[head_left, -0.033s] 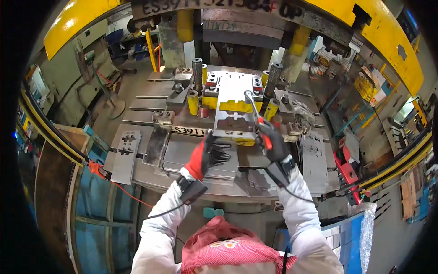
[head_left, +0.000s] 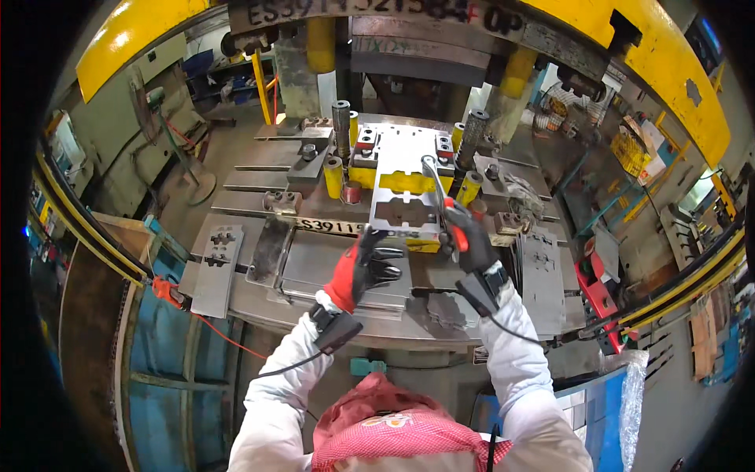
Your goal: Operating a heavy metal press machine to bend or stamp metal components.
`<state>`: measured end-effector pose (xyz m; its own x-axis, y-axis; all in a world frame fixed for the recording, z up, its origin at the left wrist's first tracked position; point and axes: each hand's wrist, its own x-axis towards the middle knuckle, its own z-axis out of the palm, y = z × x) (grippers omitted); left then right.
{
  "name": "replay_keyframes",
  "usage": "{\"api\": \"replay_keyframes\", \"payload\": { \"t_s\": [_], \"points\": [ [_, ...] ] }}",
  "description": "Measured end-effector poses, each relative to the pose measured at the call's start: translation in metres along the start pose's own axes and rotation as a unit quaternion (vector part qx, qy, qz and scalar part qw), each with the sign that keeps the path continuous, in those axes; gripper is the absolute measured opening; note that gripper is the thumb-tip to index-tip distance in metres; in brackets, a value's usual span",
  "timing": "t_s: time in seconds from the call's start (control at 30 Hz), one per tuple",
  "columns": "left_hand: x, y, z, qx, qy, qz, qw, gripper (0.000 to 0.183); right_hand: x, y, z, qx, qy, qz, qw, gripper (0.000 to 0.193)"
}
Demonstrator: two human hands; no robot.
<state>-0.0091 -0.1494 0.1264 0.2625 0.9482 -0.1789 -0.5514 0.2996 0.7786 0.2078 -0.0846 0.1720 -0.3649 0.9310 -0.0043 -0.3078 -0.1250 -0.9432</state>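
My right hand [head_left: 469,242], in a black and red glove, grips a red-handled tool [head_left: 437,179]. Its metal shaft reaches forward to a rounded head on the right side of a shiny cut-out metal sheet [head_left: 399,162]. That sheet lies on the yellow-sided die [head_left: 363,176] and extends toward me. My left hand [head_left: 363,269], gloved alike, is open with fingers apart beside the sheet's near left corner; whether it touches is unclear. Beneath it lies a stack of flat metal plates [head_left: 314,263].
Dark guide posts [head_left: 340,126] and yellow posts [head_left: 333,178] rise around the die under the raised upper press block [head_left: 417,59]. Cut-out plates [head_left: 216,271] lie at left, more plates [head_left: 543,275] at right. A scrap piece [head_left: 452,309] sits near the front edge.
My left hand has shifted slightly right. My right hand and the red-handled tool stay nearly in place.
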Motion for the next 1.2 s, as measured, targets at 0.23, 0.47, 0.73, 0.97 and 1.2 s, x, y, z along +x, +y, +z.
{"api": "replay_keyframes", "payload": {
  "t_s": [0.23,0.47,0.73,0.97,1.2],
  "points": [
    [0.04,-0.001,0.023,-0.042,-0.021,0.084,0.995,0.047,0.042,0.009,-0.012,0.031,-0.03,0.028,0.999,0.031],
    [0.081,-0.013,0.018,-0.141,0.024,0.14,0.98,0.041,0.042,0.012,-0.018,-0.002,-0.057,0.002,0.998,0.037],
    [0.082,-0.008,0.035,-0.185,0.093,0.113,0.972,0.037,0.057,0.002,-0.054,-0.084,-0.06,-0.003,0.995,0.04],
    [0.083,-0.01,0.032,-0.201,0.101,0.12,0.967,0.036,-0.008,-0.012,-0.04,-0.069,-0.049,0.013,0.996,0.049],
    [0.082,-0.008,0.039,-0.184,0.119,0.117,0.969,0.035,-0.181,0.056,-0.045,-0.053,0.007,0.043,0.998,0.051]
  ]
}}
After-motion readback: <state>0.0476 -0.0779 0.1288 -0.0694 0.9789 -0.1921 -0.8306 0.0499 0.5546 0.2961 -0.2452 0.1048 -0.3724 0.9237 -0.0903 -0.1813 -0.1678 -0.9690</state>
